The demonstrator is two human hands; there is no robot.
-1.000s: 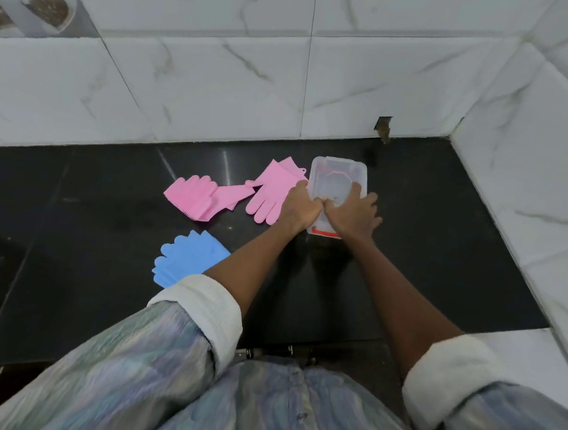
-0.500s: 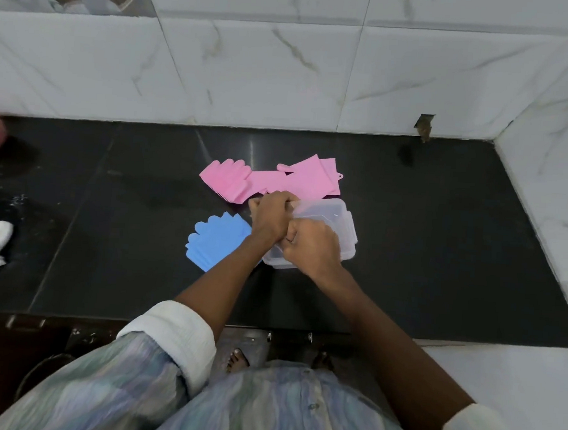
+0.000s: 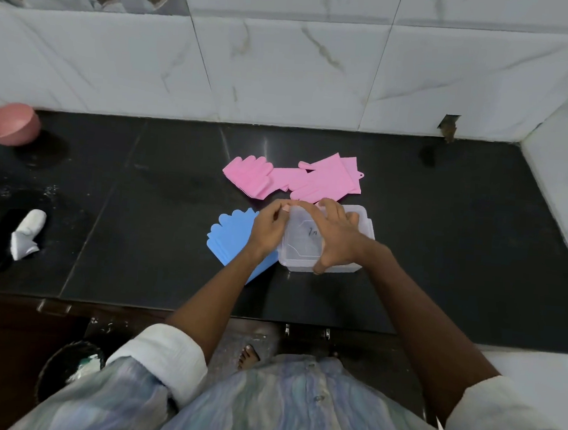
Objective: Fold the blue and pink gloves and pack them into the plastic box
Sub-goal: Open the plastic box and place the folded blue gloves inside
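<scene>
A clear plastic box (image 3: pixel 362 239) with its lid on sits on the black counter (image 3: pixel 141 239). My right hand (image 3: pixel 336 236) lies spread over the lid, thumb hooked on the near edge. My left hand (image 3: pixel 270 229) grips the box's left edge, fingertips pinching the lid corner. Blue gloves (image 3: pixel 229 238) lie flat just left of the box, partly under my left wrist. Two pink gloves (image 3: pixel 291 178) lie overlapping behind the box.
A pink bowl (image 3: pixel 10 125) stands at the far left by the wall. A white crumpled item (image 3: pixel 27 234) lies at the left. White tiled walls close the back and right side. A dark bucket (image 3: pixel 67 371) stands on the floor below.
The box has been drawn nearer to me, beside the blue gloves, and turned lengthwise. My right hand has spread over the lid; my left now pinches the lid's corner.
</scene>
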